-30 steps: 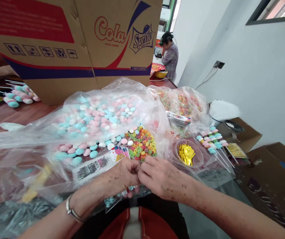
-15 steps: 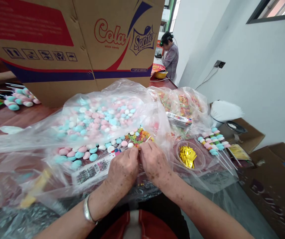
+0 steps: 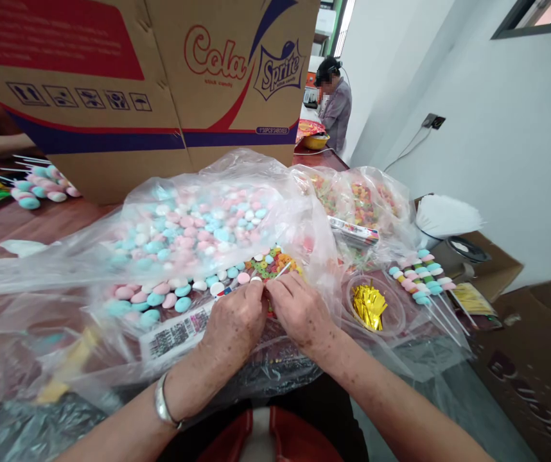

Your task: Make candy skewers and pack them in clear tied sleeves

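My left hand (image 3: pixel 234 324) and my right hand (image 3: pixel 302 314) meet fingertip to fingertip over the table's near side, both closed in a pinch. A thin white candy stick (image 3: pixel 283 270) pokes out above the fingers of my right hand. Whatever my left fingertips pinch is hidden behind them. Just beyond lie small ring candies (image 3: pixel 275 262) in orange, green and yellow. Pink, blue and white marshmallows (image 3: pixel 183 304) spread to the left, in front of a clear plastic bag (image 3: pixel 193 221) full of more. A printed white wrapper strip (image 3: pixel 174 337) lies by my left wrist.
Gold twist ties (image 3: pixel 369 307) fill a round clear tub at right, near finished marshmallow skewers (image 3: pixel 422 276). Bags of ring candies (image 3: pixel 365 199) lie behind. A large carton (image 3: pixel 126 138) blocks the back left. Open boxes (image 3: pixel 530 366) stand right. A person (image 3: pixel 336 106) works far back.
The view has shifted slightly, moving the surroundings a little to the right. My hands stay together in nearly the same place, and the white stick still shows above my right fingers.
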`<state>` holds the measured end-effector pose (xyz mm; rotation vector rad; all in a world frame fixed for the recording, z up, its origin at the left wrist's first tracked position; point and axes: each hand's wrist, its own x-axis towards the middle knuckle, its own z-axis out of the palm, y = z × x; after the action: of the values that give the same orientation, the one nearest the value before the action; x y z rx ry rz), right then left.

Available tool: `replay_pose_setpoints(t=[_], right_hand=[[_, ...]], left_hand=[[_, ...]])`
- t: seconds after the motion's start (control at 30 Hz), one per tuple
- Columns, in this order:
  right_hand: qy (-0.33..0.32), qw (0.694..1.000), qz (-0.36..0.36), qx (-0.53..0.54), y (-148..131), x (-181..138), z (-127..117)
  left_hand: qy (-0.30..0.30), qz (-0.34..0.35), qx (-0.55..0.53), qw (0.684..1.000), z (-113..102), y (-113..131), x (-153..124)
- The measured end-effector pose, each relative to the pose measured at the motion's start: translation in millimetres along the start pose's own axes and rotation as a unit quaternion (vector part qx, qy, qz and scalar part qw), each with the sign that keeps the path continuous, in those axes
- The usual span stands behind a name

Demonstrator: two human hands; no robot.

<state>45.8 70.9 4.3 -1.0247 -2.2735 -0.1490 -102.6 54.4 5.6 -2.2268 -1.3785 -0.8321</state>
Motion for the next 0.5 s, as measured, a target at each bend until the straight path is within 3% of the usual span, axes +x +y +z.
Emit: replay_pose_setpoints(t=[0.17, 0.27, 0.33, 0.43, 0.5], right_hand=[[0.014, 0.999, 0.047, 0.000, -4, -2, 5], [0.003, 0.988, 0.129, 0.086, -3, 0, 9], [0.022, 0.966, 0.194, 0.167, 1, 4, 9], [0.049, 0.919, 0.266, 0.287, 7, 12, 4], [0.058, 0.892, 0.287, 0.344, 7, 18, -3]], left_hand=[[-0.018, 0.012, 0.002, 1.000, 4, 0, -2], [-0.018, 0.018, -0.008, 1.000, 7, 1, 0], [0.016, 0.013, -0.034, 0.999, 5, 5, -1], [0.065, -0.038, -0.123, 0.990, -5, 17, -6], [0.010, -0.141, -0.255, 0.957, -14, 25, -9]])
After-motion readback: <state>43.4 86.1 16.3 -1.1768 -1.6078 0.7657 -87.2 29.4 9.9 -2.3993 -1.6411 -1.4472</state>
